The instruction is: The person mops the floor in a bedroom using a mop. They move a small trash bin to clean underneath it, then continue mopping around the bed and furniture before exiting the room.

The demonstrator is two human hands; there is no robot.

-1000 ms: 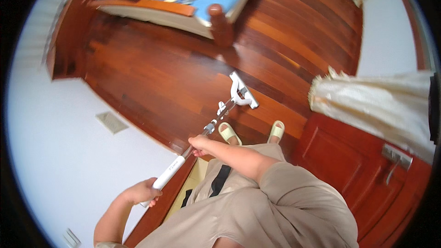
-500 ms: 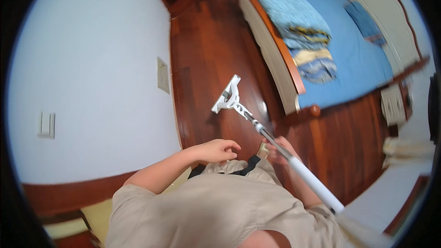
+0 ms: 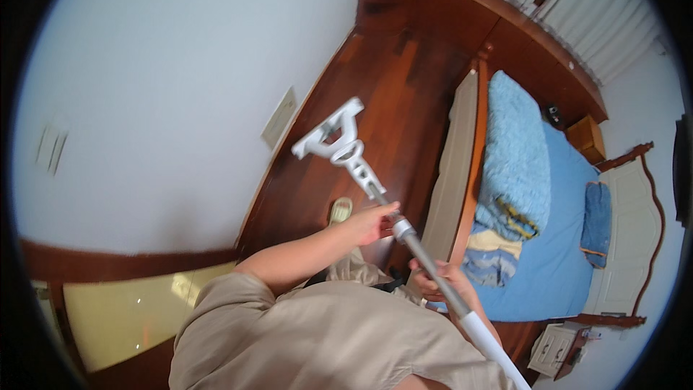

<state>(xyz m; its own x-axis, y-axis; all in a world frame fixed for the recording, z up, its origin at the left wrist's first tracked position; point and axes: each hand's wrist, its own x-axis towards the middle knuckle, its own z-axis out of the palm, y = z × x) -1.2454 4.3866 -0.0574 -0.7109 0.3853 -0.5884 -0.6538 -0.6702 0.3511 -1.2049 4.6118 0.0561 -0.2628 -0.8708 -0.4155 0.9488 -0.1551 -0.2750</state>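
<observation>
- Left hand, empty half a second ago, now closes around the mop beside its collar.
- Right hand curls around it, nearer the body.
- So both hands now support it, mop head over the floor.

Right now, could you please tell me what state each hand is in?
Left hand: closed on the grey mop pole, nearer the white head.
Right hand: closed on the same pole, nearer the white handle.

Left grip and right grip hold a pole.
</observation>
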